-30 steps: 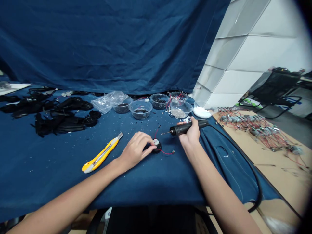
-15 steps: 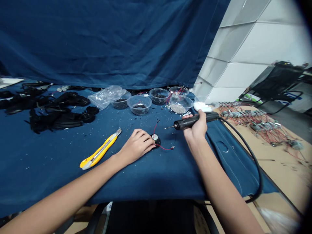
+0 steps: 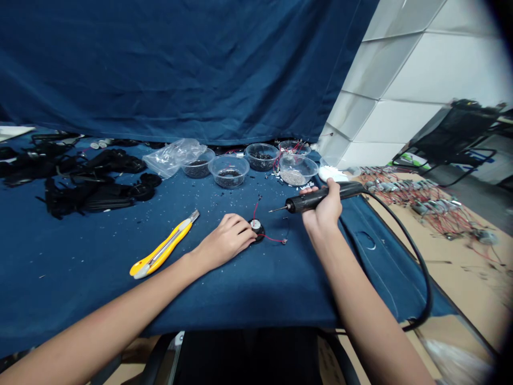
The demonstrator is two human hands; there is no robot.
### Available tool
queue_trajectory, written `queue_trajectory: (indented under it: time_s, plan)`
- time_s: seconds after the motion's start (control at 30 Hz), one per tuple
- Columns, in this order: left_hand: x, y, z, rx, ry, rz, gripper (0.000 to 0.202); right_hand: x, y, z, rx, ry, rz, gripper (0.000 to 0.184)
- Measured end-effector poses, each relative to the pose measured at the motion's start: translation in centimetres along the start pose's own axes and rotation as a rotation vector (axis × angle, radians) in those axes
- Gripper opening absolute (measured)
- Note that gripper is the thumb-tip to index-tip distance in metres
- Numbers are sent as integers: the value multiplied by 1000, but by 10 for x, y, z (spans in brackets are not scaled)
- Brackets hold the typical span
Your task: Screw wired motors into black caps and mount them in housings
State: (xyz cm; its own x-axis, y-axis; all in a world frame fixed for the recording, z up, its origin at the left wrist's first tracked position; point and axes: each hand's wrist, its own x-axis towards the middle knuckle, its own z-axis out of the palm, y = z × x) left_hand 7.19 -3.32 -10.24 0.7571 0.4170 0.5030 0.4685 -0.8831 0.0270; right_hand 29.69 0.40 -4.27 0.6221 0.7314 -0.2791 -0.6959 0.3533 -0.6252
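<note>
My right hand (image 3: 324,209) is shut around the black handle of a soldering iron (image 3: 316,199), and the iron's thin tip points left, held in the air above the blue cloth. Just below and left of that tip lies a small round black component with a white centre (image 3: 257,230), trailing thin red wires. My left hand (image 3: 226,240) rests on the cloth with its fingertips against this component's edge. Left of that hand lies a yellow utility knife (image 3: 163,246).
Clear plastic bowls (image 3: 228,171) of small dark and silver parts stand along the back, beside a crumpled plastic bag (image 3: 174,158). Black parts (image 3: 92,195) are heaped at left. The iron's black cable (image 3: 420,262) curves right, towards cardboard (image 3: 441,256) with many red-wired components.
The soldering iron has shifted slightly right, away from the round component. The whole scene sits a little higher in the view. My left hand stays at the component.
</note>
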Motion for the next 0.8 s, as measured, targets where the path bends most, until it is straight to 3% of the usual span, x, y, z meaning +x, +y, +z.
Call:
queue_trajectory:
  time_s: [0.23, 0.4, 0.63, 0.8]
  plan:
    - [3, -8, 2, -30, -33, -23, 17, -3, 0, 1, -19, -35, -51, 19]
    - [6, -15, 4, -50, -21, -42, 17, -6, 5, 2, -78, -73, -191, 19]
    - [3, -15, 4, -139, -14, -84, 18, -18, 11, 2, -139, -246, -423, 26]
    - [4, -14, 4, -114, -15, -87, 18, -35, 17, 5, -178, -328, -461, 27]
